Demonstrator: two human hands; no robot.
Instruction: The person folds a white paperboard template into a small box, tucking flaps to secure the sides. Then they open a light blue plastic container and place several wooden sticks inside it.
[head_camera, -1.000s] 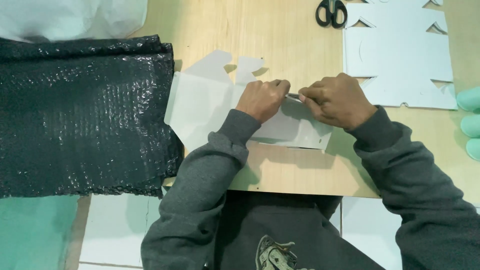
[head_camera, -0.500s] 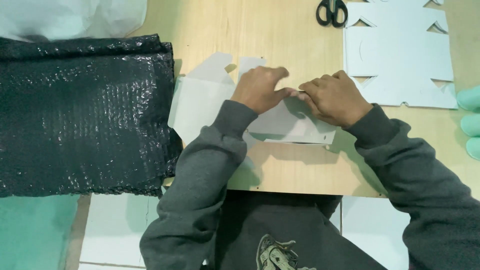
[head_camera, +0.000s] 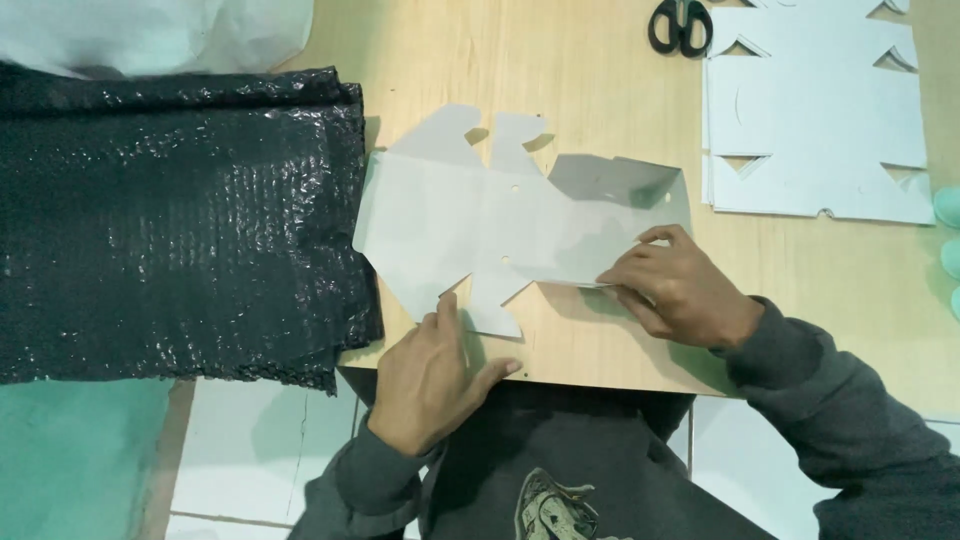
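Pressing down on the near right edge of a white die-cut card sheet (head_camera: 500, 225), the right hand (head_camera: 680, 290) lies with fingers curled and fingertips (head_camera: 612, 280) flat on the card; it pins the sheet and grips nothing. Left hand (head_camera: 432, 378) rests at 6 o'clock of the sheet, open and fairly wide, thumb (head_camera: 447, 318) touching the lower tab, palm on the table edge.

Sheet lies flat, unfolded, long axis running 9 to 3 o'clock; two rounded tabs point toward 12, one notched tab toward 6. Right end panel is lifted slightly and casts a shadow.

Surface: pale wooden table (head_camera: 560, 70). At 9 o'clock, just touching the sheet's left edge, a folded stack of black bubble wrap (head_camera: 170, 220). At 2 o'clock, well apart, a stack of white cut card blanks (head_camera: 820, 110); black-handled scissors (head_camera: 680, 25) beside it at 1 o'clock. White-tiled floor (head_camera: 260, 440) below the table edge.
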